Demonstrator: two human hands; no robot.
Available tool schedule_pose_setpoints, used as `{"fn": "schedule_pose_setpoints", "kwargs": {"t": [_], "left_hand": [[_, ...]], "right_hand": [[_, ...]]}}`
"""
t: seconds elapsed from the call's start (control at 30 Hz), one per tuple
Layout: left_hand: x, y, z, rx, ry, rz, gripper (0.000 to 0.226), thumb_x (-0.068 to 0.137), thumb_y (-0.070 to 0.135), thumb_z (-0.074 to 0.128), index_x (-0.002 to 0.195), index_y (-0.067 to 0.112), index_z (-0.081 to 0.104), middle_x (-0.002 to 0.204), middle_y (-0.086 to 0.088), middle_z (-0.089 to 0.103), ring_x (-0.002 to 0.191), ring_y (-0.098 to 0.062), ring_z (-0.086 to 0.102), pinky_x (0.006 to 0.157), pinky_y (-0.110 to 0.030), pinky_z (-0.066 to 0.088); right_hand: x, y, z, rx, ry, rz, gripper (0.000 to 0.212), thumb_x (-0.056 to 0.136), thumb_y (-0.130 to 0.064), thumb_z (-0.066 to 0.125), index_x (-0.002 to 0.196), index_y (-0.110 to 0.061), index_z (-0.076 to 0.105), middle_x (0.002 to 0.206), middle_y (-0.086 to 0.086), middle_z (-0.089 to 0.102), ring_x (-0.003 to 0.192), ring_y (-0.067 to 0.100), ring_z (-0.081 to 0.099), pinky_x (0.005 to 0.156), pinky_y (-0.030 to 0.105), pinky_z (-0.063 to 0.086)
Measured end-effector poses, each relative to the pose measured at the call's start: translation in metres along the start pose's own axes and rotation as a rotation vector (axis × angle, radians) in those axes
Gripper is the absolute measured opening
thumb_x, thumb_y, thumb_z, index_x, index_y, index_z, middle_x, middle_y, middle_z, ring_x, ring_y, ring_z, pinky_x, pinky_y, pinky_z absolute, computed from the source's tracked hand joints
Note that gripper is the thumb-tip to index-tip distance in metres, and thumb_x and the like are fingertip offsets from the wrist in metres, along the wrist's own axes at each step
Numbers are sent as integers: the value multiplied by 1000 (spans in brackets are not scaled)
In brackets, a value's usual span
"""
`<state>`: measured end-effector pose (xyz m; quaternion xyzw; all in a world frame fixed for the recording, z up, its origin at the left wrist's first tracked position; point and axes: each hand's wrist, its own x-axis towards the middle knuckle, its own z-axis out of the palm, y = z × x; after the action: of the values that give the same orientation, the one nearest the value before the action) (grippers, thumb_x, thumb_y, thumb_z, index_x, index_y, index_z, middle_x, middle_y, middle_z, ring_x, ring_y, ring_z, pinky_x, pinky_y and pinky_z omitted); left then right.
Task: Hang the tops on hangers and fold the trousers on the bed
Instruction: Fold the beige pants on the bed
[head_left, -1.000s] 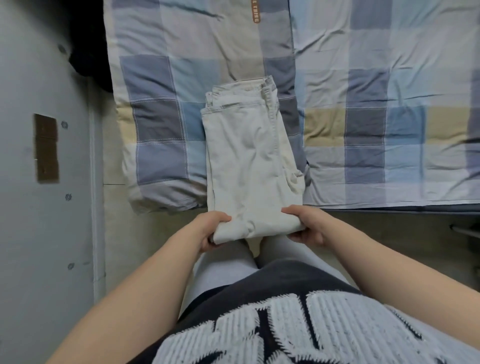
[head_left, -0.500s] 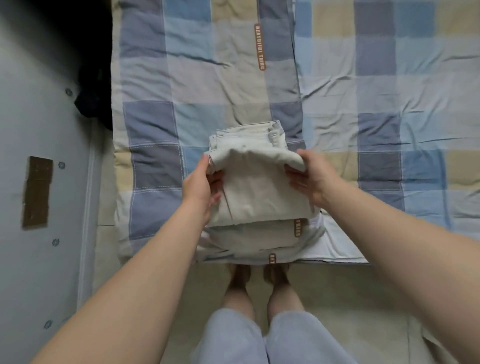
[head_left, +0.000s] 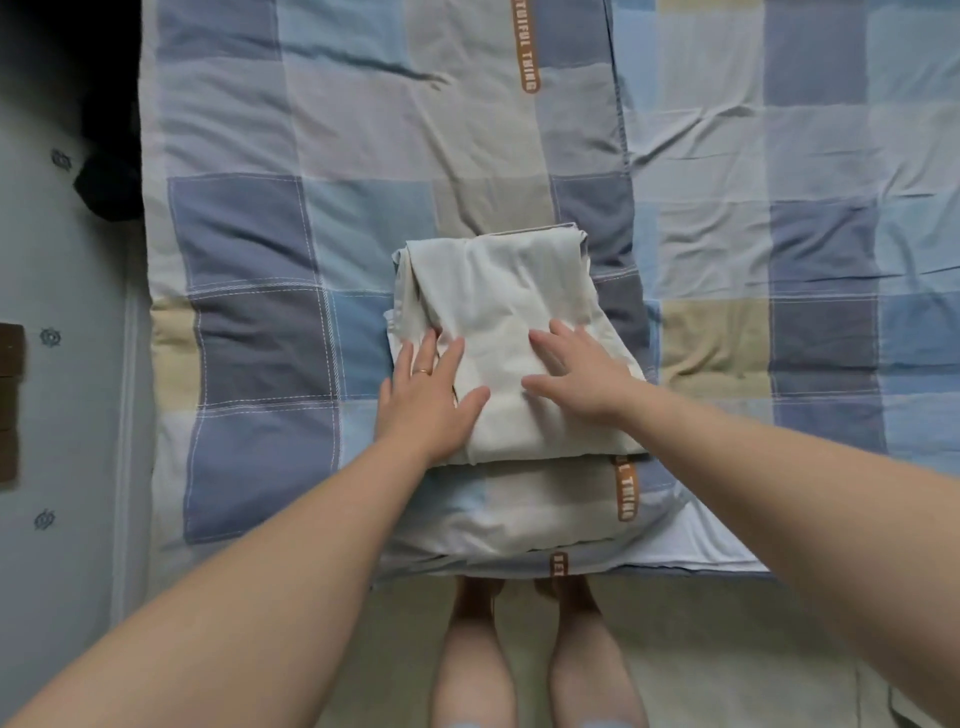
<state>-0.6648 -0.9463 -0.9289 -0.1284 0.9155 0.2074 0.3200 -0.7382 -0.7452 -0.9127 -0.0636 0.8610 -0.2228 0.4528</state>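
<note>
The pale folded trousers (head_left: 498, 332) lie near the bed's (head_left: 779, 249) front edge on a checked quilt (head_left: 249, 322). Left hand (head_left: 426, 395) and right hand (head_left: 576, 374) press flat on them, fingers spread.

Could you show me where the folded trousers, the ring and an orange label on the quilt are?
folded beige trousers (head_left: 498, 312): head view, middle of the top fold.
gold ring (head_left: 425, 371): head view, on the band itself.
orange label (head_left: 525, 47): head view, middle of the far lettered strip.
</note>
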Motion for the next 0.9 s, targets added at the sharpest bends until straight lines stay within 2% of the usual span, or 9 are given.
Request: {"fn": "schedule_pose_setpoints", "kwargs": {"t": [0.1, 0.2, 0.27, 0.33, 0.43, 0.57, 0.73, 0.87, 0.9], "left_hand": [[-6, -1, 0, -93, 129, -57, 93, 85, 66, 60, 159, 41, 8, 169, 8, -8, 155, -25, -2, 122, -48, 12], [-2, -1, -5, -416, 155, -218, 115, 77, 57, 77, 160, 30, 2, 168, 1, 4, 152, -26, 17, 120, -44, 21], [8, -4, -8, -672, 122, -333, 121, 75, 51, 83, 160, 22, 2, 164, -4, 25, 147, -27, 33, 119, -41, 28], [19, -5, -9, -790, 108, -441, 124, 71, 55, 84, 159, 17, 6, 160, -4, 35, 143, -30, 39, 119, -45, 30], [28, 4, -7, -662, 114, -590, 129, 58, 74, 79, 155, 19, 16, 157, -7, 36, 144, -37, 32, 119, -52, 26], [30, 9, -2, -790, 109, -578, 118, 62, 62, 86, 149, 13, 23, 150, -7, 45, 135, -33, 46, 115, -44, 35], [21, 5, -5, -839, 6, -596, 100, 66, 53, 89, 145, 9, 45, 142, -6, 56, 123, -29, 56, 100, -34, 44], [4, 12, -13, -940, -283, -696, 83, 71, 50, 88, 136, 9, 56, 125, -10, 68, 108, -30, 67, 95, -40, 53], [-4, 13, -19, -939, -389, -720, 73, 74, 50, 85, 130, 9, 61, 115, -12, 73, 99, -32, 71, 88, -41, 57]], "right_hand": [[-13, 22, 3, 60, 205, 3, 69, 93, -44, 61, 155, -30, 33, 165, -3, 23, 152, 21, 19, 121, 50, 21], [-18, 45, -2, 155, 353, 102, 80, 90, -41, 66, 157, -22, 28, 162, 3, 30, 149, 27, 25, 121, 46, 23], [-15, 57, -6, 332, 306, 192, 89, 89, -41, 70, 159, -19, 20, 164, 4, 27, 149, 26, 26, 121, 41, 24], [-7, 66, -8, 552, 219, 273, 93, 87, -44, 72, 160, -21, 19, 162, 2, 32, 146, 25, 34, 119, 40, 29], [5, 71, -8, 677, 123, 328, 79, 84, -51, 73, 150, -24, 39, 144, -1, 54, 129, 26, 54, 113, 46, 40], [11, 69, -7, 678, 108, 320, 66, 82, -53, 73, 137, -24, 50, 130, -4, 60, 114, 21, 59, 103, 41, 45], [4, 63, -11, 655, 107, 270, 63, 84, -54, 71, 135, -22, 52, 124, -8, 60, 106, 16, 58, 88, 33, 42], [-14, 58, -14, 636, 62, 193, 37, 84, -54, 72, 112, -34, 57, 107, -19, 63, 96, 5, 61, 80, 26, 44], [-20, 58, -14, 650, 42, 193, 32, 84, -55, 72, 105, -35, 57, 105, -19, 64, 95, 5, 62, 80, 27, 47]]}}
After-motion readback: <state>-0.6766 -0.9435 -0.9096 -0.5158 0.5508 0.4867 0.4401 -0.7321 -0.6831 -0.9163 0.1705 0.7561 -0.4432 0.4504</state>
